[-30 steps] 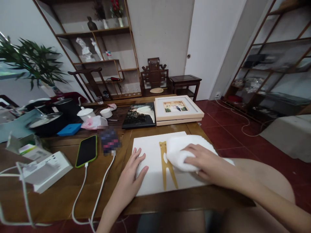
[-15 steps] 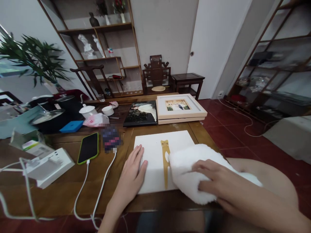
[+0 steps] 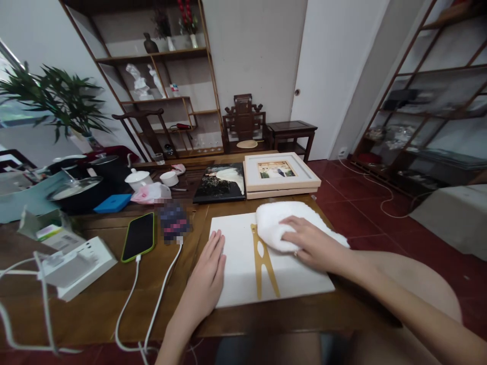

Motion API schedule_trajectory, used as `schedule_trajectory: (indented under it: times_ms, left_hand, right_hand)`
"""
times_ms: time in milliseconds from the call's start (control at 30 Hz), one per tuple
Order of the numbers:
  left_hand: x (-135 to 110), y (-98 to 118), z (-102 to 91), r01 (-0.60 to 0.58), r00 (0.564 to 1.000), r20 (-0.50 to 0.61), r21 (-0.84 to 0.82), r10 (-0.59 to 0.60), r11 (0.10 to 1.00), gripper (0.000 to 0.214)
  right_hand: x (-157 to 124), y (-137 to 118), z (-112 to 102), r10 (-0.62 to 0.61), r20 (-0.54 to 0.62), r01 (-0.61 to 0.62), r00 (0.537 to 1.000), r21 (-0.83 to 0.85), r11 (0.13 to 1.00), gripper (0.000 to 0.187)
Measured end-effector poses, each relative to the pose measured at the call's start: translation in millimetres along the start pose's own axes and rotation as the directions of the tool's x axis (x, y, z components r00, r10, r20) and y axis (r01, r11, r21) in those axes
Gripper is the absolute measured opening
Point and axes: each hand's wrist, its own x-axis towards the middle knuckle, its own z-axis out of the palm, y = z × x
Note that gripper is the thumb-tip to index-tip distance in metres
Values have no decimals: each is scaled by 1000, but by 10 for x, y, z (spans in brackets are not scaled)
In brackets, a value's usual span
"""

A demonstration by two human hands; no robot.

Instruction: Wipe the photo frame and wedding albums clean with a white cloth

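A white flat panel point(image 3: 243, 263) with a gold stand piece point(image 3: 262, 266) on it lies face down at the near edge of the wooden table point(image 3: 95, 304). My left hand point(image 3: 207, 276) rests flat on the panel's left edge, fingers stretched out. My right hand point(image 3: 310, 243) presses a white fluffy cloth point(image 3: 274, 220) onto the panel's far right corner, fingers laid over the cloth.
Beyond the panel lie a dark photo print point(image 3: 220, 183) and two stacked framed pictures point(image 3: 279, 175). To the left are a phone in a green case point(image 3: 139, 236) on a white cable, a white box point(image 3: 74, 266), pots, cups and a blue box point(image 3: 112, 203). Shelves line the walls.
My right hand slid the cloth from the panel's middle to its near right corner, then back up to the far right corner. My left hand stayed on the left edge.
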Motion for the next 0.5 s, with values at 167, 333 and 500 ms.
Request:
schedule_trajectory:
  times_ms: [167,333,500]
  left_hand:
    - [6,-11,26,-22,1000,-20,19,22,1000,48]
    - [11,-5,1,-55,998,-2,57,55,997,47]
    - [13,17,-29,-41,999,27,71,39,997,47]
  right_hand:
    - [-553,-328,-47,-56,53,53,997,55,997,40]
    - [-611,-298,-34,-78,56,76,995,34,996,43]
    - [-167,-65,-11,20,63,-19,998,-14,1000,45]
